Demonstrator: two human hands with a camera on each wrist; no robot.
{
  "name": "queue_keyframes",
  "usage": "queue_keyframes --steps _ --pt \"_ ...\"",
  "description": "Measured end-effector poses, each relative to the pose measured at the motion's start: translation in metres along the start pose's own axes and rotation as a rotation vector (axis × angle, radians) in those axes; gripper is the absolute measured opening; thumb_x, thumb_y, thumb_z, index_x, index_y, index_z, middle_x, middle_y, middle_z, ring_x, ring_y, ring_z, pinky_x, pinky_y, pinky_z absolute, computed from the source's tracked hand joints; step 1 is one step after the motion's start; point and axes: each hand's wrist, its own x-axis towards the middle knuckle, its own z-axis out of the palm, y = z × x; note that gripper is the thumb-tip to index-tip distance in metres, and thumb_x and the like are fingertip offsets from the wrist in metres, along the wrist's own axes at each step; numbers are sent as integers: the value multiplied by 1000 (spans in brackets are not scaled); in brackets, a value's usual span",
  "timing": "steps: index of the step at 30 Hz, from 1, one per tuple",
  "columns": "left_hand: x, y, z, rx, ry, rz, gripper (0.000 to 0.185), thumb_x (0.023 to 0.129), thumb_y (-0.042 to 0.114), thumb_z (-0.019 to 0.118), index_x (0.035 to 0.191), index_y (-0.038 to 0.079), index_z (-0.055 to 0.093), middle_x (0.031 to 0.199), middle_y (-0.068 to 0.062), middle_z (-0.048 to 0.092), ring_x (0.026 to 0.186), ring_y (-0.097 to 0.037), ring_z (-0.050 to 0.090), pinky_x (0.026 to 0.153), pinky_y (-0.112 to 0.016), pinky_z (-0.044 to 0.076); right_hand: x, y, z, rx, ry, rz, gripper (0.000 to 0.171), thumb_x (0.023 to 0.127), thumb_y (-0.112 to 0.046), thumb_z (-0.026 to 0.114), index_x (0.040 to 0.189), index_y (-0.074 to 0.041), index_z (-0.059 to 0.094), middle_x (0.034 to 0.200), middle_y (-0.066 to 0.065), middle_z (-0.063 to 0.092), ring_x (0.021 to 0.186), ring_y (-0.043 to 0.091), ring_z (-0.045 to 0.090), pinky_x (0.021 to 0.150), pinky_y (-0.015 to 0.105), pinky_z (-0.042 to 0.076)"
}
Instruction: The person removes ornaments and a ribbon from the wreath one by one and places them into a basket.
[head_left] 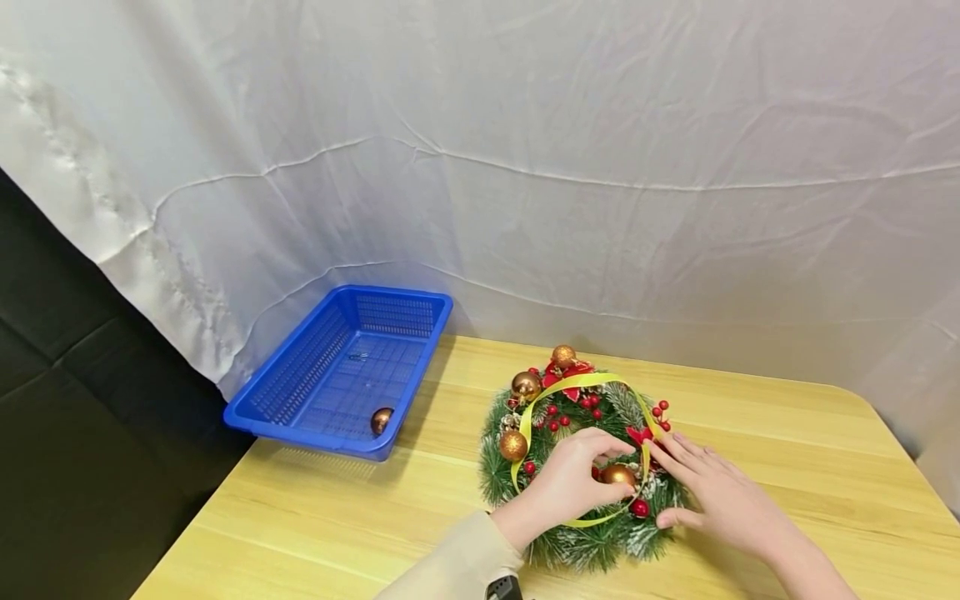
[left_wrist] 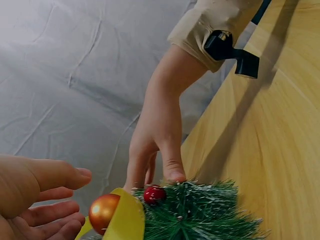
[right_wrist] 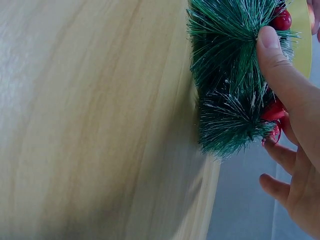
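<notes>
A green wreath (head_left: 600, 542) with gold baubles, red berries and a yellow ribbon (head_left: 577, 382) lies on the wooden table (head_left: 337, 517). My left hand (head_left: 573, 479) reaches over its lower middle. Its thumb and fingers curl around a gold bauble (head_left: 618, 475) on the wreath. In the left wrist view this bauble (left_wrist: 102, 212) sits just beyond the left hand's (left_wrist: 35, 195) fingertips. My right hand (head_left: 720, 496) lies flat on the wreath's right side with straight fingers. Its thumb (right_wrist: 272, 50) presses the needles by a red berry (left_wrist: 154, 194).
A blue plastic basket (head_left: 300, 375) stands at the table's back left corner, with one gold bauble (head_left: 381, 420) inside it. A white cloth backdrop hangs behind the table. The table's left edge drops off to a dark area.
</notes>
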Motion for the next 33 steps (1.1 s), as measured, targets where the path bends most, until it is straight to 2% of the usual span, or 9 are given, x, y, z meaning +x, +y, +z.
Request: queue_keyframes --steps 6,10,16,22,28,33 --pt "3 -1 3 89 -42 -17 40 79 22 80 116 16 67 109 9 62 87 1 54 73 -8 40 1 0 -1 -6 3 -1 93 75 -67 60 147 -14 38 152 12 30 134 37 32 106 15 -11" --pt "4 -1 5 106 -66 -3 36 79 21 80 113 16 69 106 8 63 89 1 55 75 -9 40 1 0 -1 -5 3 0 93 74 -68 60 147 -14 39 152 12 31 134 36 33 106 14 -11" --pt "3 -3 7 114 -65 18 36 77 18 81 111 16 70 108 9 65 95 1 55 83 -15 40 1 0 -3 -1 0 -7 93 74 -68 60 146 -13 40 151 14 32 133 38 34 105 13 -12" --pt "2 -5 10 131 -55 21 34 77 16 81 109 16 71 104 9 65 91 1 55 80 -14 40 1 1 -2 -14 -1 -11 94 73 -68 59 145 -12 41 150 16 34 130 41 37 105 14 -13" --pt "2 -5 12 94 -28 22 28 78 13 79 105 15 72 100 9 65 83 3 52 73 -9 39 1 -1 -3 -5 -18 6 93 73 -68 59 147 -14 39 150 15 33 131 41 35 104 13 -13" --pt "1 -2 9 -12 -6 -1 28 79 12 78 106 13 71 102 8 64 81 5 53 71 -8 42 1 -2 -3 -7 -22 10 93 73 -68 59 146 -13 40 150 16 34 131 42 35 103 13 -13"
